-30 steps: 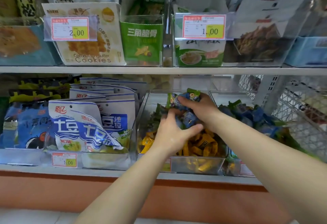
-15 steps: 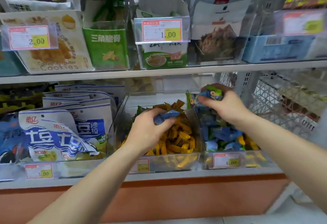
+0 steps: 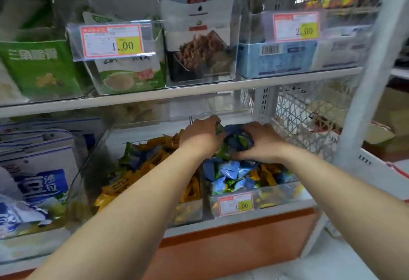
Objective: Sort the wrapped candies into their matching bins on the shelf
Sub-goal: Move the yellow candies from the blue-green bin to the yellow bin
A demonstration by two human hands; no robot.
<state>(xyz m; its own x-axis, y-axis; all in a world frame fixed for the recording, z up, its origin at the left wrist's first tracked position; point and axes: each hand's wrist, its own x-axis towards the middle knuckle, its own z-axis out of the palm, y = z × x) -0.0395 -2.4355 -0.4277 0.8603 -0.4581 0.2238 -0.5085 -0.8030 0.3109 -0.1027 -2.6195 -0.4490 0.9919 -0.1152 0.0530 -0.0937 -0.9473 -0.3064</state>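
Middle bin [image 3: 88, 175]: clear plastic, on the lower shelf, mostly yellow wrapped candies [image 3: 155, 147], with a few blue and green ones [image 3: 135, 158] mixed in at the left.
Right bin [image 3: 278, 192]: clear plastic, just beside the middle bin, heaped with blue and green wrapped candies [image 3: 230, 172]; some yellow strays [image 3: 265, 174] toward its right; price tag [image 3: 235, 205] on the front.
Handful of blue and green candies [image 3: 238, 141]: held above the rear of the right bin, between both hands.
Left hand [image 3: 200, 138]: fingers curled onto the left side of the handful, fingertips hidden among the wrappers.
Right hand [image 3: 261, 144]: cupped round the right side of the handful, thumb underneath.
Upper shelf [image 3: 177, 92]: clear bin with a green-and-white pouch [image 3: 130, 76] behind a 1.00 tag [image 3: 111, 40]; pouch picturing brown strips [image 3: 199, 42]; bin of pale blue boxes [image 3: 287, 58] behind a 2.00 tag [image 3: 295, 26].
Far left, lower shelf: white-and-blue snack bags [image 3: 37, 180].
Right of the bins: white wire mesh basket [image 3: 298, 120].
Change from half a second ago: left hand, then over the middle bin pinching a single blue candy, now across at the right bin; both hands joined on one handful; view swung rightward.
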